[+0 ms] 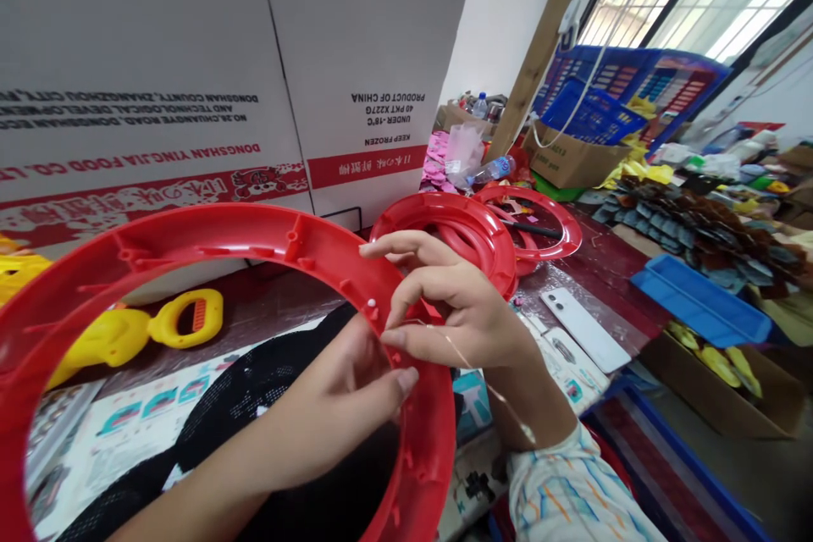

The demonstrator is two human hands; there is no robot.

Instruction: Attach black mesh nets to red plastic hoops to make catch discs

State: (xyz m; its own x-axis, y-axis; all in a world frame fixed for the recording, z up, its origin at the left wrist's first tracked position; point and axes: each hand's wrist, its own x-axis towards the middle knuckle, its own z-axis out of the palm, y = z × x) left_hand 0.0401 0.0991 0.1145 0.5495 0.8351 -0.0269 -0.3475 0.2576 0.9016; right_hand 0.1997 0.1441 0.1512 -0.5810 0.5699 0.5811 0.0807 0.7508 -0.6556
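Note:
A large red plastic ring (196, 229), its ribbed hollow side facing me, fills the lower left of the view. My left hand (356, 389) reaches through the ring's opening and grips its right side, the thumb lying in the channel and the other fingers mostly hidden behind. Over the same stretch of rim, my right hand (450, 305) pinches a thin pale strand (454, 349) between thumb and forefinger. That strand trails back across the right wrist. A small white bead-like bit (372, 302) shows on the ring just left of the pinch.
More red rings (454, 224) lie behind my right hand. A yellow plastic piece (187, 318) and black mesh fabric (254, 381) are beyond the held ring. A big white carton (362, 42) stands at the back. Right: a white phone (575, 326), a blue tray (702, 296) and blue crates (635, 76).

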